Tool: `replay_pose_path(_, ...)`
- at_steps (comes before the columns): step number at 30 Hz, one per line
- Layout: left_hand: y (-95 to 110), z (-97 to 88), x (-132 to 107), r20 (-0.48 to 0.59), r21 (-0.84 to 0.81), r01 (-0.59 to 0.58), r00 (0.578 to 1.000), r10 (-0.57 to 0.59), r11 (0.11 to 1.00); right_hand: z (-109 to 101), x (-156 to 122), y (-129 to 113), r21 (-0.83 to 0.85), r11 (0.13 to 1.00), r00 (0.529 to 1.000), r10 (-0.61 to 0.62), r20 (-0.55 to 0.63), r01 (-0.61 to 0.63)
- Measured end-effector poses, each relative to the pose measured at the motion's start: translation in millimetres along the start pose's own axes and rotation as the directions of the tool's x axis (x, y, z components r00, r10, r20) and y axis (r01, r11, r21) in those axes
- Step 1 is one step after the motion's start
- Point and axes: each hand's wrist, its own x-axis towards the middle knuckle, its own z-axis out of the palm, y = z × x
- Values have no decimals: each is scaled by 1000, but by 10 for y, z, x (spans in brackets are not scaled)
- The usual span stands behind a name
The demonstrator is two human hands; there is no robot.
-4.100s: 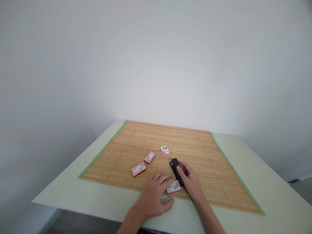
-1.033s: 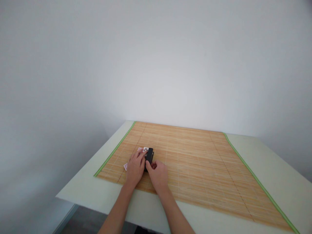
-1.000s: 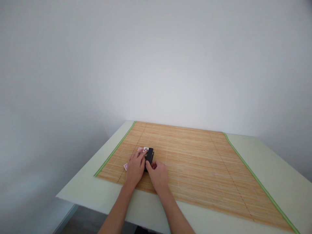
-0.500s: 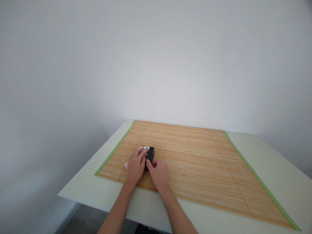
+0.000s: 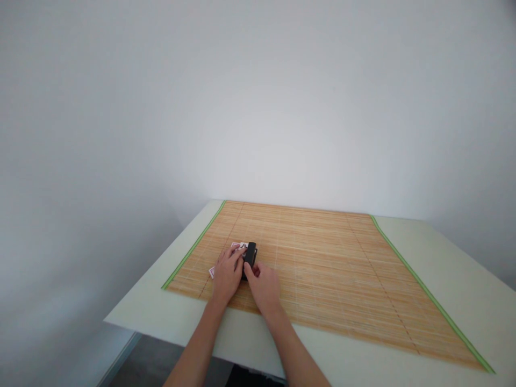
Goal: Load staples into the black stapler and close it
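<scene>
My left hand (image 5: 228,271) lies palm down with its fingers stretched over white cards (image 5: 212,272) that have a red border, perhaps playing cards. Its fingertips rest beside a small black rectangular object (image 5: 250,253), whose exact kind I cannot make out. A white piece with a dark print (image 5: 243,245) shows just left of that object, partly under the fingers. My right hand (image 5: 263,282) has its thumb on the near part of the black object, and its other fingers curl in at the right side. Both hands hide much of the cards and the object's near end.
A bamboo mat (image 5: 322,269) with green side edges covers most of the white table (image 5: 137,306). A plain pale wall (image 5: 290,107) rises behind the table. The front table edge passes under my forearms, above a dark floor.
The view has shifted slightly. Both hands keep nearly the same pose; the black object's top looks tilted a little differently under the right thumb.
</scene>
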Motion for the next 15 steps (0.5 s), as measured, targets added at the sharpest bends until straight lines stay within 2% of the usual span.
replay_pose_path(10,-33,23,22,-25,38,-61,998,62,997,-6,29,3,-43,999,1000,1,27,0)
replay_pose_path(13,26,-53,24,-51,47,-61,997,64,997,-56,38,19,21,1000,999,1,38,-2)
replay_pose_path(15,128,-128,-28,-93,52,-56,994,61,997,-160,10,77,72,997,1000,9,21,-10)
